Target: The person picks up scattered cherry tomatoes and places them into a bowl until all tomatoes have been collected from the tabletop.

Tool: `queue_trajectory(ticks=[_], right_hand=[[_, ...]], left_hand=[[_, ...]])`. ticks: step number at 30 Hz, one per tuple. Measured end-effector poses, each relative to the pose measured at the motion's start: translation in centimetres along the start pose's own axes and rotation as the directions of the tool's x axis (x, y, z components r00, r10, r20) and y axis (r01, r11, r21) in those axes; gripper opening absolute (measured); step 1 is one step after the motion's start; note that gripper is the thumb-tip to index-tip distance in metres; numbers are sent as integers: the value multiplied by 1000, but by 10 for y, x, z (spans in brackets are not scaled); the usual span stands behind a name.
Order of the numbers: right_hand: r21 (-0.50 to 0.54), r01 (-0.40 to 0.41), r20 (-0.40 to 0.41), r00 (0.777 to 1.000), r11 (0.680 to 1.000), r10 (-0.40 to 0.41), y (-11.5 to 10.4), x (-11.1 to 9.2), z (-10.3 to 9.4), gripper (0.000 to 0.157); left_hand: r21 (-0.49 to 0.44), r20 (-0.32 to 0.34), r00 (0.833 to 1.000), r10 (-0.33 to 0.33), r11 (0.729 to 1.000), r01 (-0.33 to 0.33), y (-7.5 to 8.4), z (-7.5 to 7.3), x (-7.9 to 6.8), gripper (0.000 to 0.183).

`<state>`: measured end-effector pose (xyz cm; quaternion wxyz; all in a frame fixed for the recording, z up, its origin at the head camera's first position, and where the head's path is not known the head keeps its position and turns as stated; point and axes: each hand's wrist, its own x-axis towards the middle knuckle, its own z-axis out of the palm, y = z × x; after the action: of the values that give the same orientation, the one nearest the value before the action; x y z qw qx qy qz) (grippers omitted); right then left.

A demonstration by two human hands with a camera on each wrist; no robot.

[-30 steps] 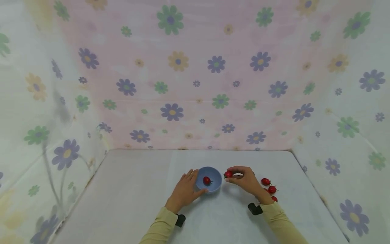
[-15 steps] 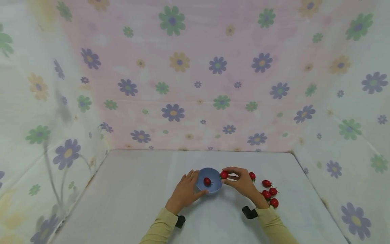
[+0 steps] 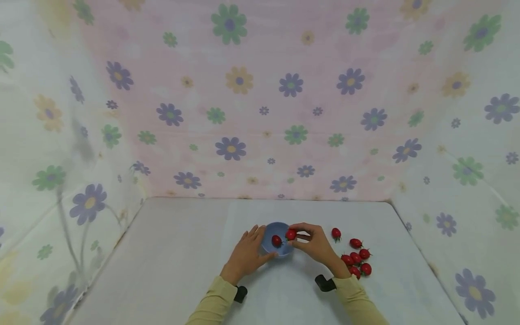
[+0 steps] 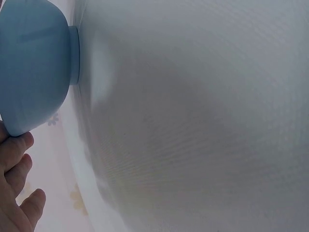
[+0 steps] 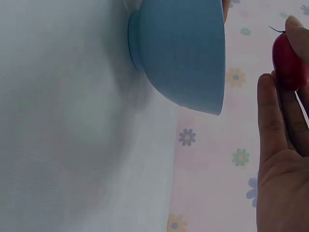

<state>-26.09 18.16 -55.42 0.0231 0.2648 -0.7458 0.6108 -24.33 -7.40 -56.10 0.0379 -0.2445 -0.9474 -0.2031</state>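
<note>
Your right hand (image 3: 318, 247) pinches a red tomato (image 3: 290, 234) between thumb and fingertips, the gap just as wide as the tomato. It hangs above the right rim of the blue bowl (image 5: 186, 53), not touching it. The tomato is likely light, smooth and a bit slippery, and may bruise, so a soft squeeze should do; its round middle looks best to hold, not the thin stem, which may snap. Your left hand (image 3: 247, 253) is spread around the bowl's left side, holding it with fingers on the rim and thumb at the near edge. The bowl looks stiff and light and might slide, so the rim is a good place to hold. A second tomato (image 3: 276, 241) lies inside it. Farther right, more tomatoes (image 3: 355, 243) lie on the white table (image 3: 174, 253), one a little apart from the rest.
</note>
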Motion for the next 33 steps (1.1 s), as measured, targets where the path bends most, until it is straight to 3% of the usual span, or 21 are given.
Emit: queue_trajectory(ticks=[14,24,33], right_hand=[[-67,-2,21,1000,998,4,2,-3,3,46],[-35,-39,10,999,999,40,3,-3,4,47],[-75,-8,19,1000,997,10,0,-3,4,45]], left_hand=[[15,-4,1000,11,1000,-11,2,0,1,92],[-6,-2,1000,12,1000,-12,2,0,2,91],[26,-11,1000,23,999,-22,0,1,1,92]])
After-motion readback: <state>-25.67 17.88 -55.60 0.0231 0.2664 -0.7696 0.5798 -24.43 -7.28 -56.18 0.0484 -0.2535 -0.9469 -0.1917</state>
